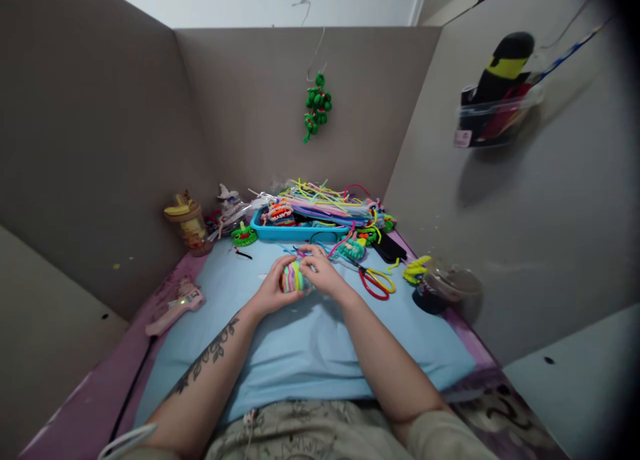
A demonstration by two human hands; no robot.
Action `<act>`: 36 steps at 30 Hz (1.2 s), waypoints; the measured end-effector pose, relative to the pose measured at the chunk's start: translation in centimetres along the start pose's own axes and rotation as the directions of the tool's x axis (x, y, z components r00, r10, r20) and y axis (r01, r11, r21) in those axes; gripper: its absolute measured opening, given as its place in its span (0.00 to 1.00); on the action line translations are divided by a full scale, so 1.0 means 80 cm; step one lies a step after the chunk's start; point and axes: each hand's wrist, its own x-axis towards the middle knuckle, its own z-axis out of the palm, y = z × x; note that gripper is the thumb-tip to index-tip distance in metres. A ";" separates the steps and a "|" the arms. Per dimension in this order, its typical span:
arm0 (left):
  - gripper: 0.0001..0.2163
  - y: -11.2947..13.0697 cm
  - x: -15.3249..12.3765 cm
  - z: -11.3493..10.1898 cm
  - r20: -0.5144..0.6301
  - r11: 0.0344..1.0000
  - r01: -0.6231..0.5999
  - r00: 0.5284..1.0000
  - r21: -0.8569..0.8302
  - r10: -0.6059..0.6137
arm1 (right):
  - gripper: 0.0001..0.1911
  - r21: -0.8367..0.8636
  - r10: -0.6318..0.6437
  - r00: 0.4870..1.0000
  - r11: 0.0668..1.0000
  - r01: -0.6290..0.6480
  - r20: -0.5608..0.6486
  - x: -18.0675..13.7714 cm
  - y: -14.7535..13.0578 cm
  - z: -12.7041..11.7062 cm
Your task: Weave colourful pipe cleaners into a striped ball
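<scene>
Tray [300, 234] behind piece [292, 279]; pipe cleaners [325, 207] in tray; scissors [379, 290] right of piece; glue gun [176, 309] far left.

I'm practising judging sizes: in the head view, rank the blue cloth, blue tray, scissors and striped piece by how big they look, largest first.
1. Blue cloth
2. Blue tray
3. Scissors
4. Striped piece, judged by what shows; the left hand covers part.
</scene>
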 end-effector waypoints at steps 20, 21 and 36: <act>0.33 -0.004 0.001 -0.002 0.147 0.877 0.250 0.967 -0.410 -0.207 | 0.11 0.319 0.127 0.985 0.934 -0.158 0.117 0.000 0.007 0.006; 0.33 -0.005 0.001 -0.002 0.141 0.885 0.236 0.971 -0.402 -0.195 | 0.11 0.308 0.123 0.986 0.939 -0.153 0.116 0.000 0.007 0.007; 0.35 0.002 0.003 -0.007 0.072 0.841 0.311 0.947 -0.442 -0.312 | 0.08 0.250 0.066 0.998 0.966 -0.065 0.006 0.000 0.001 0.000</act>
